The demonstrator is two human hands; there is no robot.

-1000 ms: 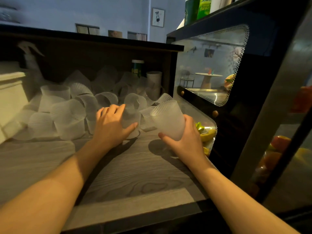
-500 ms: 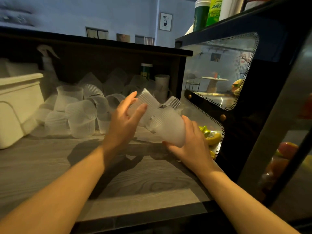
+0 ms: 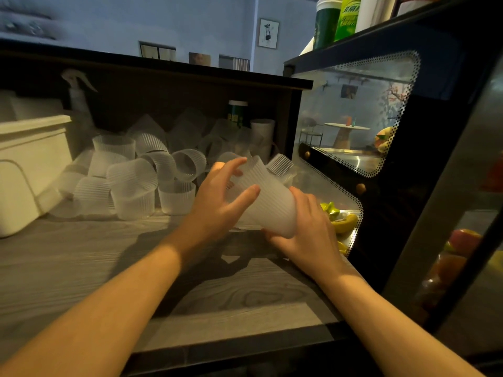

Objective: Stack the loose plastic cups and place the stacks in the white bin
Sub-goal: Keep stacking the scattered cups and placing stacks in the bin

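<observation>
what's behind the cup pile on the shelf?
Behind the cup pile: a green canister, a white tube and, left, a spray bottle. Their bases are hidden by cups.

You can't tell how many cups are nested between your hands, and the white bin runs off the left edge.

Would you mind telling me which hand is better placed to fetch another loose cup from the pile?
Left. The left hand lies nearer the loose cups, merely steadying the stack's upper end; the right hand grips its base.
</observation>
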